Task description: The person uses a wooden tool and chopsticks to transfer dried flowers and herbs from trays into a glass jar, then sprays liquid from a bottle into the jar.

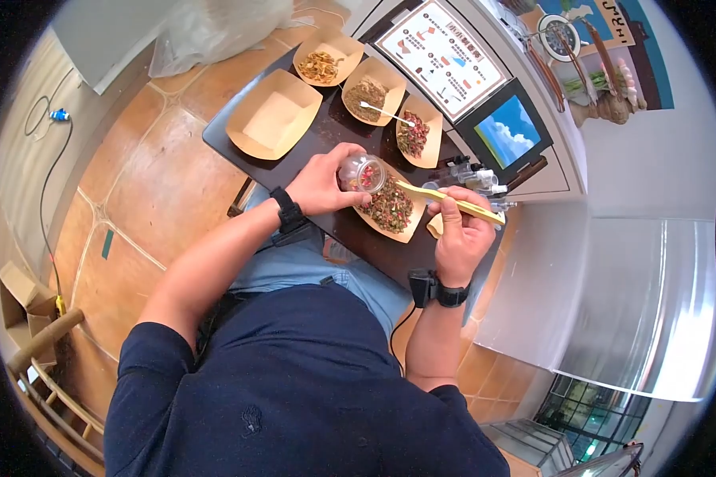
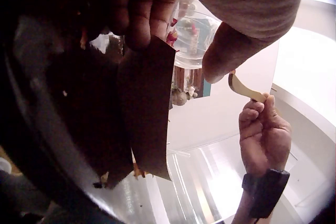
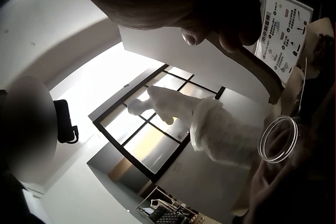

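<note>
The left hand grips a clear jar with some red and green bits inside, its round mouth tilted toward the right hand. Right beside the jar is a paper tray of mixed dried herbs. Between the thumb and fingers of the right hand is a long yellowish spoon or scoop, its tip over the tray near the jar. In the left wrist view the scoop points at the jar; the right wrist view shows the jar's mouth.
Farther back stand an empty paper tray, one with yellow pieces, one with brown powder and a white spoon, and one with reddish flowers. Small bottles, a screen and an instruction sheet are at the far right.
</note>
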{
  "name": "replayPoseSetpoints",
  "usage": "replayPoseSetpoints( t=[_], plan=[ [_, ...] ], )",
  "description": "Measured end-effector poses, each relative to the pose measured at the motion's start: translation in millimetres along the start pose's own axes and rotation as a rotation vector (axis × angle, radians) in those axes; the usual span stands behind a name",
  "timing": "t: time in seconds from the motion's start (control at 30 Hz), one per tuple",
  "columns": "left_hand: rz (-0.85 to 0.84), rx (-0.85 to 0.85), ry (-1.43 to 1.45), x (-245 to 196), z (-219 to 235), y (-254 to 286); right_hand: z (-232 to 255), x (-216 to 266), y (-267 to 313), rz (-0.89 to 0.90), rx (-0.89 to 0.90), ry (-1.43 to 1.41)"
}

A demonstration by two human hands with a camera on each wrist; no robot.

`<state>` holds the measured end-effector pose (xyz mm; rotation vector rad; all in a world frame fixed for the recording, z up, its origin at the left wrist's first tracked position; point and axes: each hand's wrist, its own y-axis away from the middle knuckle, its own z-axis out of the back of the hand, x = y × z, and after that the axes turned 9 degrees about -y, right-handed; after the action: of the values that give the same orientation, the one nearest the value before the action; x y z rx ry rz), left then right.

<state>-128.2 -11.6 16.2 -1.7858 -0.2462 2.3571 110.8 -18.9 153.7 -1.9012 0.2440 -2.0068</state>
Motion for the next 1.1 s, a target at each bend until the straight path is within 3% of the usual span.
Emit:
replayPoseSetpoints(
  t=[0.73, 0.83, 1.1],
  plan=[
    [0.009, 0.007, -0.053, -5.8, 2.3, 0.2, -21.3, -8.4, -0.8, 0.013, 0.080, 0.005],
    [0.082, 0.057, -0.023, -16.2, 7.5, 0.3, -19.9, -7.1, 1.3, 0.004, 0.050, -0.012],
    [0.023, 0.025, -0.074, -12.8, 2.6, -1.5, 1.5, -15.7, 6.7, 0.032, -0.060, -0.049]
  ],
)
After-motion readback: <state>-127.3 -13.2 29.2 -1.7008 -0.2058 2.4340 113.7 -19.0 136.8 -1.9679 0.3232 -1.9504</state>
